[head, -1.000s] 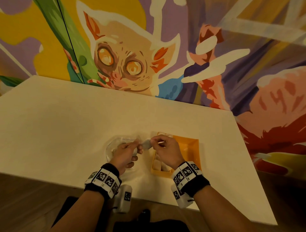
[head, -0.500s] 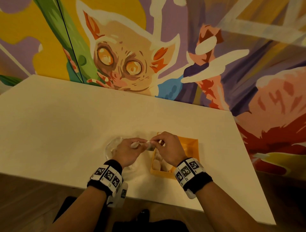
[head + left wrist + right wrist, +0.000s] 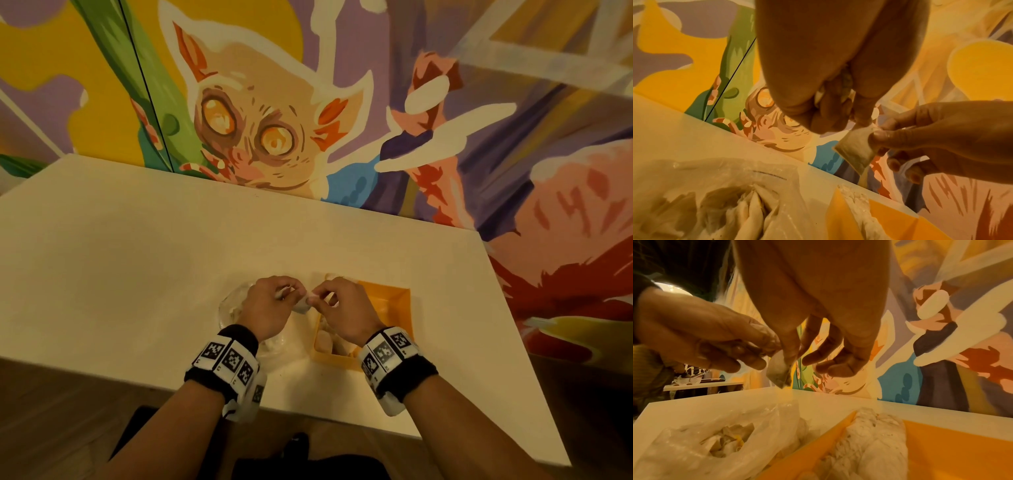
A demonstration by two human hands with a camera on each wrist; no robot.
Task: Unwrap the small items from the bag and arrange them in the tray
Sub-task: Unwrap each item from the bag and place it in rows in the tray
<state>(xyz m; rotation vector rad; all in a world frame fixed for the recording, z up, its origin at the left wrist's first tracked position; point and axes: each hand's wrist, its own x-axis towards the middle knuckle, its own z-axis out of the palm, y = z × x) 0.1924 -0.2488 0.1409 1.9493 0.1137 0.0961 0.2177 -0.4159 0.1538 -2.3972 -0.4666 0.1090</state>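
Note:
A small pale square wrapped item point(image 3: 855, 151) hangs in the air between both hands, above the gap between bag and tray. My left hand point(image 3: 861, 123) pinches its upper corner, and something crumpled sits deeper in that palm. My right hand point(image 3: 789, 356) pinches the item point(image 3: 779, 369) from the other side with thumb and forefinger. In the head view the left hand point(image 3: 291, 296) and right hand point(image 3: 315, 299) meet over the item point(image 3: 303, 306). The clear plastic bag point(image 3: 715, 443) lies open below left with wrapped pieces inside. The orange tray point(image 3: 951, 451) holds white pieces point(image 3: 869, 443) at its left end.
The white table point(image 3: 137, 274) stands against a painted mural wall point(image 3: 274, 120). Its near edge runs just behind my wrists, and its right edge lies past the tray point(image 3: 397, 301). The bag point(image 3: 233, 308) is left of the tray.
My left hand has come away from the bag and over to the right hand. Both hands now pinch the small item, which the right hand alone held a second ago.

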